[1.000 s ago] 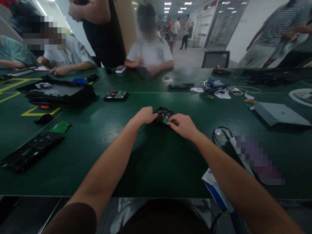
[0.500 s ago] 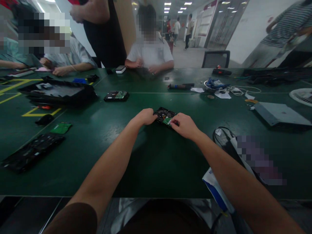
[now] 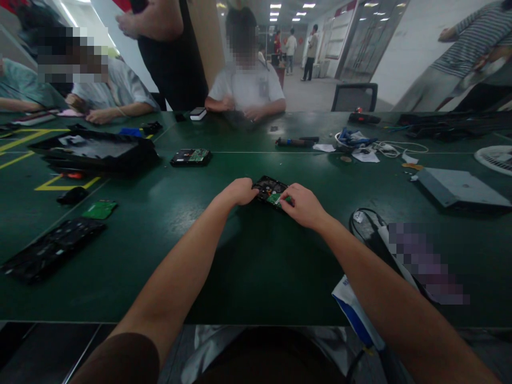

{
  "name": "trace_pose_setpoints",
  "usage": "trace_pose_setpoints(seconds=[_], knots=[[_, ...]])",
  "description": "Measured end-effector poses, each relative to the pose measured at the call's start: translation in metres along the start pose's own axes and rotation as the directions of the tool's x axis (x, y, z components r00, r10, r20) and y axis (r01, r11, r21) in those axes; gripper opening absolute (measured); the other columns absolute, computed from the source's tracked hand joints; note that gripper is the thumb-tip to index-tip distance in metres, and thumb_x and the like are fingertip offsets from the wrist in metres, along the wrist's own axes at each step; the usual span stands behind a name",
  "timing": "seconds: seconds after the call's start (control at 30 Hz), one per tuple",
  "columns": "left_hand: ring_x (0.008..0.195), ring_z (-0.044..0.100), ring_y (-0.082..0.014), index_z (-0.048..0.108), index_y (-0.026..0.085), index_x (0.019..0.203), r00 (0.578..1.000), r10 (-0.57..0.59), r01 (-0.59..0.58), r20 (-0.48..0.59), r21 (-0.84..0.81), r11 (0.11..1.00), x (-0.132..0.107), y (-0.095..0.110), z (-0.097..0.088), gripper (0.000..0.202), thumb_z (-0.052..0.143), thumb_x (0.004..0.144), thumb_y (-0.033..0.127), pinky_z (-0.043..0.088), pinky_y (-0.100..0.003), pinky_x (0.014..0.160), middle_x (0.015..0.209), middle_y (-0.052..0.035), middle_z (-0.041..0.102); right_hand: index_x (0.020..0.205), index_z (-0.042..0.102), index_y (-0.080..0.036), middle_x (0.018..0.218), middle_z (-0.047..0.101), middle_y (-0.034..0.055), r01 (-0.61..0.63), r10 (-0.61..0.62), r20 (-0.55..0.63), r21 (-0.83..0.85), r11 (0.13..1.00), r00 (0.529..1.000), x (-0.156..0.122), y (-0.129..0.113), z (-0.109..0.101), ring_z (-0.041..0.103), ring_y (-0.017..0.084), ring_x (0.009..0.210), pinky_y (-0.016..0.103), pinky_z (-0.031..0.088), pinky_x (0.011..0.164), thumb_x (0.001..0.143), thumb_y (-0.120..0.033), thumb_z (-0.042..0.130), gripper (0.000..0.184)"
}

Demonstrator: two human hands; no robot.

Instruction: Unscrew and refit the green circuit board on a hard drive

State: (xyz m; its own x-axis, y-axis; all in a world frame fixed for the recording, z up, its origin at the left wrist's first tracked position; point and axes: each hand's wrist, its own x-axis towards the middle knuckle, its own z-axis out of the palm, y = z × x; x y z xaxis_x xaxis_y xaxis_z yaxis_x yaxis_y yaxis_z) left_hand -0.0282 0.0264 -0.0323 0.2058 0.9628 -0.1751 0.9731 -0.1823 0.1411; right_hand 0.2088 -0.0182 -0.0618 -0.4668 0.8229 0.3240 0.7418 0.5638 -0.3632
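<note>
A black hard drive [image 3: 269, 186] lies on the green table in front of me, with a small green circuit board [image 3: 274, 199] on its near side. My left hand [image 3: 240, 192] is closed on the drive's left end, thumb against its edge. At the right end, my right hand [image 3: 301, 204] has its thumb and fingers pinched at the circuit board, and a bit of green shows between them. The fingertips partly hide the board's right end and the drive's right edge.
Another drive [image 3: 191, 157] lies beyond to the left. Farther left are a black tray [image 3: 96, 149], a loose green board [image 3: 100, 209] and a long black part [image 3: 56, 248]. At right are a silver metal box [image 3: 464, 186] and cables [image 3: 368, 216]. People sit across the table.
My right hand's fingers have shifted very slightly at the circuit board, and a little more green shows between them. The left hand and drive stay in place.
</note>
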Motion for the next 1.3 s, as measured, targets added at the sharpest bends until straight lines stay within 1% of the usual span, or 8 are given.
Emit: trace_pose_setpoints(seconds=[0.13,0.23,0.4,0.57,0.8,0.93,1.1,1.3], knots=[[0.111,0.071,-0.0319,0.073,0.012,0.121,1.000,0.006,-0.006,0.001,-0.010,1.000,-0.0009,0.0000,-0.0003,0.045,0.049,0.100,0.045,0.053,-0.038,0.091,0.125,-0.0203,0.074,0.098,0.072,-0.020,0.115,0.064,0.0088,0.027,-0.028,0.040,0.012,1.000,0.999,-0.0016,-0.0005,-0.0002,0.062,0.021,0.099,0.037,0.050,0.086,0.096,-0.027,0.063,0.011],[0.112,0.070,-0.0314,0.072,0.014,0.122,1.000,0.000,0.000,-0.001,-0.008,1.000,-0.0005,-0.0004,0.0004,0.044,0.051,0.100,0.045,0.053,-0.037,0.091,0.126,-0.0191,0.074,0.096,0.071,-0.020,0.116,0.064,0.0087,0.024,-0.025,0.030,0.030,0.999,0.999,-0.0014,-0.0016,-0.0007,0.062,0.021,0.099,0.036,0.049,0.084,0.096,-0.027,0.062,0.011],[0.111,0.070,-0.0323,0.072,0.012,0.122,1.000,0.002,-0.002,0.005,-0.013,1.000,0.0014,-0.0014,0.0013,0.045,0.050,0.101,0.045,0.053,-0.037,0.090,0.126,-0.0203,0.074,0.089,0.065,-0.020,0.095,0.067,0.0068,-0.026,0.028,-0.041,0.044,0.999,0.999,0.0011,-0.0054,-0.0027,0.059,0.019,0.084,0.033,0.044,0.076,0.093,-0.024,0.062,0.006],[0.113,0.070,-0.0308,0.070,0.012,0.126,1.000,0.007,-0.007,0.009,0.001,1.000,0.0012,-0.0009,0.0008,0.046,0.050,0.101,0.045,0.052,-0.035,0.089,0.128,-0.0193,0.073,0.088,0.063,-0.020,0.084,0.067,0.0027,-0.049,0.053,-0.038,0.101,0.994,0.998,-0.0002,-0.0072,-0.0019,0.058,0.016,0.075,0.030,0.040,0.070,0.086,-0.018,0.065,0.004],[0.115,0.069,-0.0293,0.068,0.015,0.128,1.000,0.002,-0.002,-0.001,-0.005,1.000,-0.0010,0.0006,-0.0003,0.044,0.051,0.101,0.045,0.051,-0.033,0.089,0.130,-0.0166,0.073,0.092,0.067,-0.020,0.089,0.069,0.0027,0.012,-0.010,-0.025,0.071,0.997,1.000,-0.0011,-0.0049,0.0006,0.059,0.016,0.076,0.030,0.042,0.073,0.088,-0.018,0.065,0.006],[0.115,0.069,-0.0305,0.068,0.014,0.127,1.000,0.010,-0.010,-0.007,-0.004,1.000,-0.0006,0.0003,0.0002,0.044,0.050,0.101,0.044,0.052,-0.034,0.089,0.131,-0.0178,0.073,0.093,0.068,-0.020,0.090,0.069,0.0033,0.045,-0.044,-0.020,0.057,0.997,0.999,-0.0010,-0.0055,0.0018,0.060,0.017,0.079,0.031,0.043,0.075,0.088,-0.017,0.064,0.007],[0.115,0.069,-0.0314,0.068,0.014,0.128,1.000,0.013,-0.013,-0.007,-0.021,1.000,0.0008,-0.0012,0.0016,0.045,0.050,0.101,0.045,0.052,-0.036,0.090,0.130,-0.0187,0.072,0.096,0.069,-0.021,0.093,0.069,0.0037,0.027,-0.026,-0.014,0.054,0.998,1.000,-0.0013,-0.0057,0.0010,0.060,0.017,0.082,0.031,0.043,0.077,0.090,-0.022,0.065,0.007],[0.115,0.069,-0.0304,0.069,0.015,0.128,1.000,0.007,-0.007,0.005,-0.016,1.000,0.0010,-0.0012,0.0007,0.044,0.051,0.100,0.045,0.052,-0.035,0.091,0.128,-0.0176,0.074,0.096,0.069,-0.021,0.096,0.068,0.0048,0.016,-0.011,-0.077,0.061,0.998,0.997,-0.0011,-0.0024,-0.0027,0.059,0.017,0.081,0.032,0.044,0.076,0.094,-0.024,0.061,0.009]])
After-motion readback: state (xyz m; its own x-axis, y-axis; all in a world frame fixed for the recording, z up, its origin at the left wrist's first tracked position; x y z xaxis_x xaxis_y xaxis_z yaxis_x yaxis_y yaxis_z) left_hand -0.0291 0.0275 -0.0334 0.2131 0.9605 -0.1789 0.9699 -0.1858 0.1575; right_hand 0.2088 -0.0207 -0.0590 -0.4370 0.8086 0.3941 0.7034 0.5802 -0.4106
